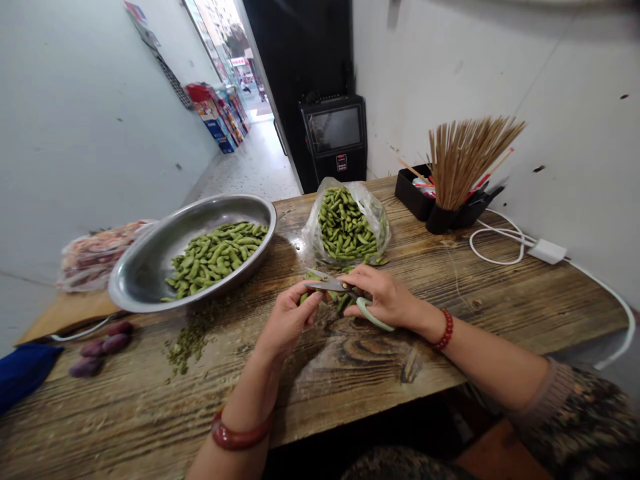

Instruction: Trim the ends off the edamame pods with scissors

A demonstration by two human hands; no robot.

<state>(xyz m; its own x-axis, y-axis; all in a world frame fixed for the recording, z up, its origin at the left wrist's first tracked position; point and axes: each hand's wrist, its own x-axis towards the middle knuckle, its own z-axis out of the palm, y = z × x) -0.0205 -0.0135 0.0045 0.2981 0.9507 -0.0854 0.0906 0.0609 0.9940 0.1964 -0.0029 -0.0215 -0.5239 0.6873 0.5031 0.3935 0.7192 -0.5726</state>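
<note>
My right hand (377,297) grips scissors (371,315) with pale green handles, their blades pointing left toward my other hand. Closed in a pinch, my left hand (291,313) holds a green edamame pod (303,298) close to the blade tips; the fingers partly cover it. More loose pods (343,301) lie on the table beneath and between the hands. Just beyond them, a clear plastic bag (381,227) stands open, full of edamame pods (346,223). To the left, a wide steel basin (150,267) contains a heap of pods (217,257).
Small green trimmings (187,343) are scattered before the basin. Several purple-red oval items (103,347) and a blue cloth (25,373) lie at left, near bagged meat-like pieces (103,250). At right stand a bundle of thin sticks (465,163), a black holder (414,193) and a white cable (500,260).
</note>
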